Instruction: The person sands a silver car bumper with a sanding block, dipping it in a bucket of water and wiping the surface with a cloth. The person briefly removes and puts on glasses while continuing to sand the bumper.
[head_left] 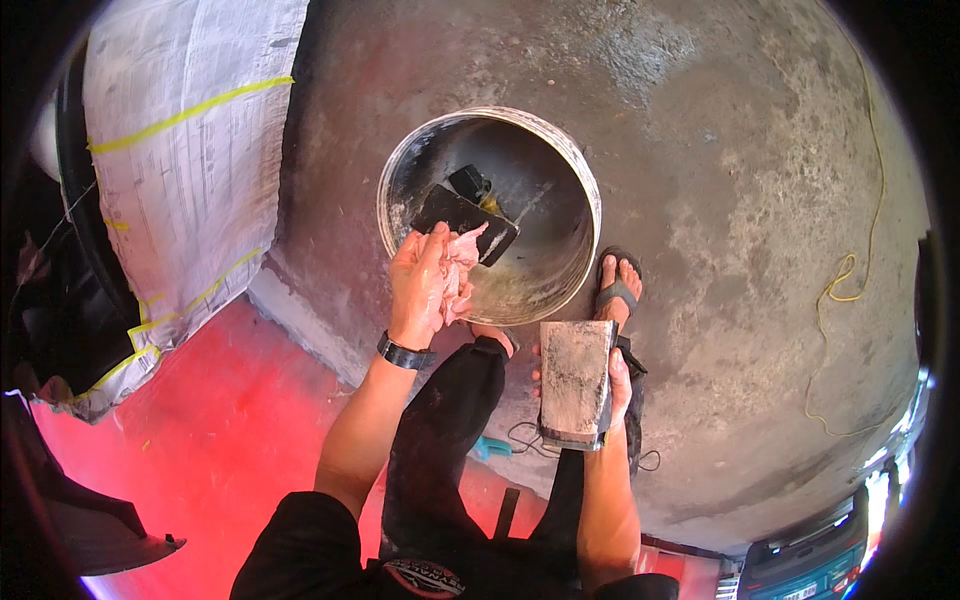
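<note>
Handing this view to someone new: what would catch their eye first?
Probably the big round bucket at upper center, with dark objects inside. Next come the crumpled pink cloth in the left hand, overlapping the bucket's lower-left rim in view, and the stained grayish block in the right hand, below the bucket's right side. The bright red ground at lower left likely competes.

Head-worn fisheye view, steeply downward onto a bucket [562,228]
</note>
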